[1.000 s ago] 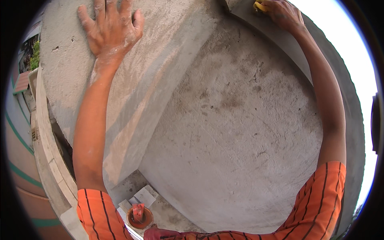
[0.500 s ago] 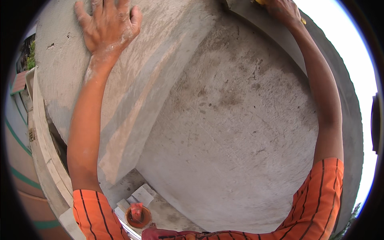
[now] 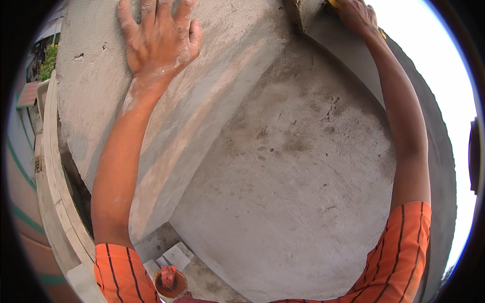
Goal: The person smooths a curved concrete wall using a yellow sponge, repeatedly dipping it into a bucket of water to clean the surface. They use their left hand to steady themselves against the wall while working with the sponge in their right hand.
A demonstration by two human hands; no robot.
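My left hand (image 3: 159, 43) lies flat against the rough grey plastered wall (image 3: 96, 96), fingers spread and dusted with pale powder. Up at the top right, my right hand (image 3: 356, 17) is closed around a yellow-handled tool (image 3: 382, 34). Only small yellow parts of it show on either side of the hand, so its kind cannot be made out. That hand is against the curved grey edge at the upper right. Between my arms is a smooth, stained cement panel (image 3: 283, 192), which meets the left wall in an inner corner.
Low down, near my left sleeve, stands a reddish-brown tub (image 3: 182, 286) with a red packet (image 3: 168, 275) in it. White flat pieces (image 3: 179, 255) lie beside it. A pale ledge (image 3: 53, 171) runs along the left past a dark gap, with green plants (image 3: 49, 60) beyond.
The view has shifted, so the left wall and my left hand sit further right in the picture. My right hand keeps its grip on the yellow-handled tool near the same edge.
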